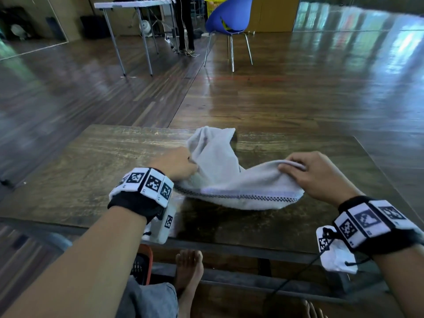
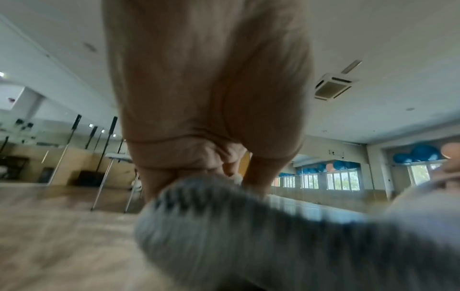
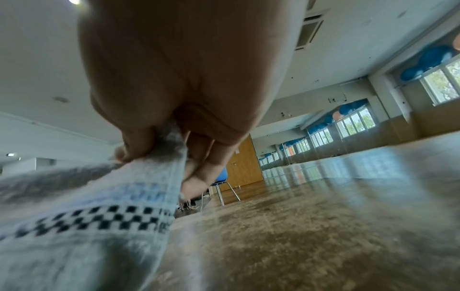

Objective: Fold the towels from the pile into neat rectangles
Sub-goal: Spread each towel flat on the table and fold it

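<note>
both hands (image 1: 176, 164) (image 1: 314, 173) pinch a crumpled white towel (image 1: 229, 180) over the table (image 1: 91, 171)

No readable text, brand, number or sign anywhere. Only coded marks: black-and-white square tags on the left wristband (image 1: 146, 183) at 8 o'clock and the right wristband (image 1: 367, 222) at 4 o'clock, machine codes, not letters. The towel (image 1: 231, 180) carries a checkered band, no wording.
</note>
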`<state>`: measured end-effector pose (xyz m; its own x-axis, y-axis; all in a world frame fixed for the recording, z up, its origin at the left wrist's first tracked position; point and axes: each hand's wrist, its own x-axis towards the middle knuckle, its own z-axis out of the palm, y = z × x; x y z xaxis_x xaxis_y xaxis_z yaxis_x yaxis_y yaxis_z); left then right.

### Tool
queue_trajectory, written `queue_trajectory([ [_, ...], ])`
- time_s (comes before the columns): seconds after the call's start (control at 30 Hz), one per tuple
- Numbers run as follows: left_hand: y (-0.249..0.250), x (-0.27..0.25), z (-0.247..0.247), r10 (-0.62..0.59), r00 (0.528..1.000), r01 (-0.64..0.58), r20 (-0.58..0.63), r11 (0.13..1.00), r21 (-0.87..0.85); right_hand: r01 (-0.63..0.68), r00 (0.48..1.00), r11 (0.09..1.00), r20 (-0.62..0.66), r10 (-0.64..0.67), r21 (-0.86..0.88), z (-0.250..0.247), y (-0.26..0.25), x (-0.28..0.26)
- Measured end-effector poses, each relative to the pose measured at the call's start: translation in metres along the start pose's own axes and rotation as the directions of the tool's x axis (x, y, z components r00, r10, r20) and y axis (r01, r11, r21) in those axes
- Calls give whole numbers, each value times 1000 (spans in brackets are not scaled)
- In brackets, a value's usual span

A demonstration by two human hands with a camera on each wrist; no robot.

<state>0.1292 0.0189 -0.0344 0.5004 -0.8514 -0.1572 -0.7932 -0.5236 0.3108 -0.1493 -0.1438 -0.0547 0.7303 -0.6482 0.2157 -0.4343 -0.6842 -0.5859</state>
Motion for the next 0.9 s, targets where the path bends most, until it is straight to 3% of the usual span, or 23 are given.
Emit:
queue_trajectory([
  [0.13, 0, 3, 17, 142, 987, -144, -73, 989, -25, -43, 990, 998, 134, 48, -43, 11, -4, 1],
  [0.4, 48, 9, 54, 298, 952, -290, 71, 952, -101, -62, 970, 998, 234, 62, -7, 19, -10, 3],
  [0.47, 69, 7, 56, 393, 900, -363, 189, 915, -176, -67, 973, 998, 222, 69, -17, 17, -6, 3],
  [0.57, 94, 0, 56, 518, 782, -442, 348, 853, -277, -116, 972, 993, 206, 110, 16, 10, 5, 1],
  [0.6, 98, 1, 55, 528, 781, -448, 335, 846, -289, -130, 968, 991, 218, 123, 19, 9, 8, -1],
  [0.73, 92, 17, 52, 421, 907, -421, 6, 907, -29, -169, 950, 985, 272, 157, 22, 5, 15, -9],
  [0.8, 81, 21, 58, 301, 953, -302, 44, 953, 28, -179, 948, 983, 274, 162, 36, 3, 15, -11],
  [0.9, 77, 17, 73, 259, 954, -262, 152, 965, 2, -167, 916, 986, 369, 157, -4, 5, 13, -14],
])
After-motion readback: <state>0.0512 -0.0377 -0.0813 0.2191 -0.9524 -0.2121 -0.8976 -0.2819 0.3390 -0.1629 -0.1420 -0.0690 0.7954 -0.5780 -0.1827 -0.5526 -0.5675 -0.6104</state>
